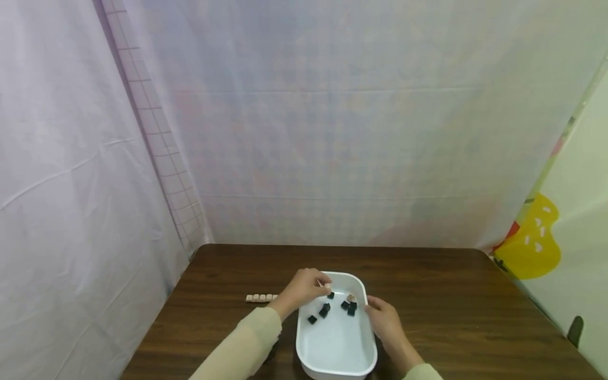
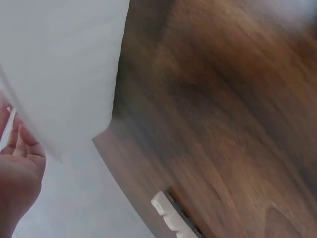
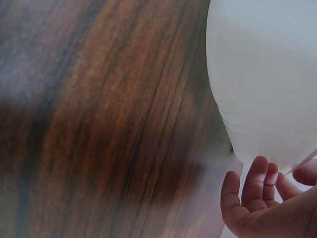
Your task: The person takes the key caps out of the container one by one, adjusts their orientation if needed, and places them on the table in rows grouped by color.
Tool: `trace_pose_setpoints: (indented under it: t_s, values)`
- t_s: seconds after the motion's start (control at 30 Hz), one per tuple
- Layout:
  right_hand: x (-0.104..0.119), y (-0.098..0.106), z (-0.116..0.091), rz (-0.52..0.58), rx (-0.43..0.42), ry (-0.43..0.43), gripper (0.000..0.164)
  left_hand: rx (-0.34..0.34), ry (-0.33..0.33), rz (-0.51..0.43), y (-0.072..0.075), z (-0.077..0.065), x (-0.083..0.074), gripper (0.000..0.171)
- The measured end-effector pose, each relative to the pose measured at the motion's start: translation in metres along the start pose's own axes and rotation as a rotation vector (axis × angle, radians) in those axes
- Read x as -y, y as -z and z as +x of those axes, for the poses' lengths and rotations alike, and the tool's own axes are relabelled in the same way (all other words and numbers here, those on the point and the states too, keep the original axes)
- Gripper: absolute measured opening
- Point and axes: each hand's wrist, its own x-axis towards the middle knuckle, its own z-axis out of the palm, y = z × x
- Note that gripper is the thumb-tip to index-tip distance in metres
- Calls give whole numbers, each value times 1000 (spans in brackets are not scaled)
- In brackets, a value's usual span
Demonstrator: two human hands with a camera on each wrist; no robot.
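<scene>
Left hand [image 1: 304,286], nearer the block row [image 1: 259,298] left of the tub [image 1: 338,345], pinches a white block [image 1: 328,286]; right hand [image 1: 383,319] grips the tub's right side.

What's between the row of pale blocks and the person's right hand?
The head view shows the left hand, then the white tub with small dark blocks inside.

White tray [image 1: 338,345], black pieces [image 1: 351,311], cream pieces [image 1: 263,298], brown wood-grained table [image 1: 456,306]
</scene>
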Motion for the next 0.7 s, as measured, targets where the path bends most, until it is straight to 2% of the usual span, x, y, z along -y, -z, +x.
trace_pose_setpoints:
  t_s: [0.13,0.27,0.5,0.7]
  values:
    - [-1,0,0,8,1,4,42,-61,-25,-46,15,-7,9,19]
    - [0,-1,0,6,5,-7,42,-126,-6,-103,34,-16,27,21]
    - [1,-2,1,7,7,-26,42,-209,132,-157,68,-40,67,24]
    - [1,0,0,8,6,-27,43,-271,241,-137,91,-66,103,21]
